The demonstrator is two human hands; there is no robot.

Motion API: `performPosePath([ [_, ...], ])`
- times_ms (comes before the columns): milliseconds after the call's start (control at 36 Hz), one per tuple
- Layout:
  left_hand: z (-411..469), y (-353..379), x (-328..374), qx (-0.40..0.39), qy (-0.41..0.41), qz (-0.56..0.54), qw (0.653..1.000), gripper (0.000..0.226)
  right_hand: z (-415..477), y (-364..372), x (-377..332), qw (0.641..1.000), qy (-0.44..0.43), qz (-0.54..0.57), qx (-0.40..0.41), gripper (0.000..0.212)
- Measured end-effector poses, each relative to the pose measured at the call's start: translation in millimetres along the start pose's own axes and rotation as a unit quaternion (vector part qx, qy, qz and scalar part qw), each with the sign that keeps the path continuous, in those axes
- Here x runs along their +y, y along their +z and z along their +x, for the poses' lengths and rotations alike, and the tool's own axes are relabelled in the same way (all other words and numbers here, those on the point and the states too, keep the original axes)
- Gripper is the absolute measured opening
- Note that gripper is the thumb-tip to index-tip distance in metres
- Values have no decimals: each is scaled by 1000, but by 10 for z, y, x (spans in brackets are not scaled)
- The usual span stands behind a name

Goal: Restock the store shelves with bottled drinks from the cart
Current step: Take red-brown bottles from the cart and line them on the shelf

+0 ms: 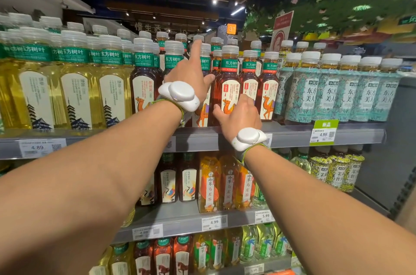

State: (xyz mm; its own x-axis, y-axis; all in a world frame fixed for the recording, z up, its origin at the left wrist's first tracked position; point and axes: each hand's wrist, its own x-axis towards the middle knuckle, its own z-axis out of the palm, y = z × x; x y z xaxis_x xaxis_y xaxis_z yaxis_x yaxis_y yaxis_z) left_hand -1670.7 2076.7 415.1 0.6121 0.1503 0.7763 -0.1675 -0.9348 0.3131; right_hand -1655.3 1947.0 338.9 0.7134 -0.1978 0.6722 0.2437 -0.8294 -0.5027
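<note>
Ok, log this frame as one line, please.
stage: arranging shelf | left hand: reaching among dark camel-label tea bottles, finger extended | right hand: gripping front dark camel-label tea bottle | grey metal shelf: stocked

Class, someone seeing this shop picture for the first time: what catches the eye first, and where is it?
Two bare hands reach into the top shelf's dark camel-label tea bottles: the left hand points up among the caps, the right hand rests on a bottle front. Yellow green-tea bottles fill the left.

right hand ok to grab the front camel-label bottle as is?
Probably yes. The right hand already lies against the front camel-label bottle at the shelf edge, nothing in front of it. The left hand reaches further back.
</note>
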Motion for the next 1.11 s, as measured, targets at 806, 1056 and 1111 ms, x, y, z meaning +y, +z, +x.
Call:
performPosePath([
  [806, -951, -296, 159, 2, 19, -35, 999, 36, -705, -338, -25, 989, 7, 148, 1, 47],
  [1056, -2034, -205, -4, -72, -18, -53, 996, 16, -1681, -293, 288, 985, 55, 143, -82, 37],
  [1111, -2415, -157, -63, -96, -36, -41, 994, 15, -2031, -263, 387, 977, 74, 145, -136, 38],
])
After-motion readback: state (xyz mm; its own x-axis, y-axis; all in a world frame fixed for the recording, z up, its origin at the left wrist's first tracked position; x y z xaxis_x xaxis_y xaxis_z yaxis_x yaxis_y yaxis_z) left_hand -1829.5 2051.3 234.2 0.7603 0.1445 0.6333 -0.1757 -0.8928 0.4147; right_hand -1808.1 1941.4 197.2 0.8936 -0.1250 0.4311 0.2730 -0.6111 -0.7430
